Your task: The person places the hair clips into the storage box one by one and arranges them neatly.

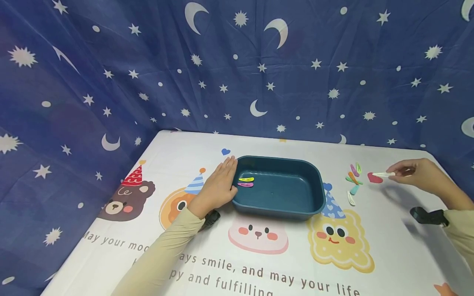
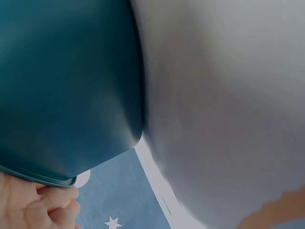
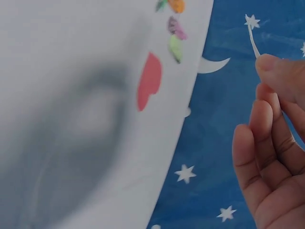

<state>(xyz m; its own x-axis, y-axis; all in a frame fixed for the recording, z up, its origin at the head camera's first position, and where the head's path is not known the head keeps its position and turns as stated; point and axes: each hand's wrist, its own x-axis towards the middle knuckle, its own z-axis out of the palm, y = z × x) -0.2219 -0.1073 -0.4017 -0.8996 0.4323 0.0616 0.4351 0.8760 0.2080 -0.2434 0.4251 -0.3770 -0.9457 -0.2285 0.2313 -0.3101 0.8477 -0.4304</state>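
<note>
Right hand (image 1: 417, 174) pinches a white clip (image 1: 382, 174) by one end, above the surface (image 1: 392, 255), right of the tub (image 1: 274, 211); so slight a hold could drop it. Left hand (image 1: 217, 187), fingers straight, touches the tub's left end; a push could shift it.

The left sleeve (image 1: 159, 255) and right sleeve (image 1: 462, 232) are plain beige. A black left wrist camera (image 1: 211, 220) and black, round-ended right wrist camera (image 1: 425, 216) sit by the bare left hand (image 1: 217, 186) and right hand (image 1: 420, 174).
</note>
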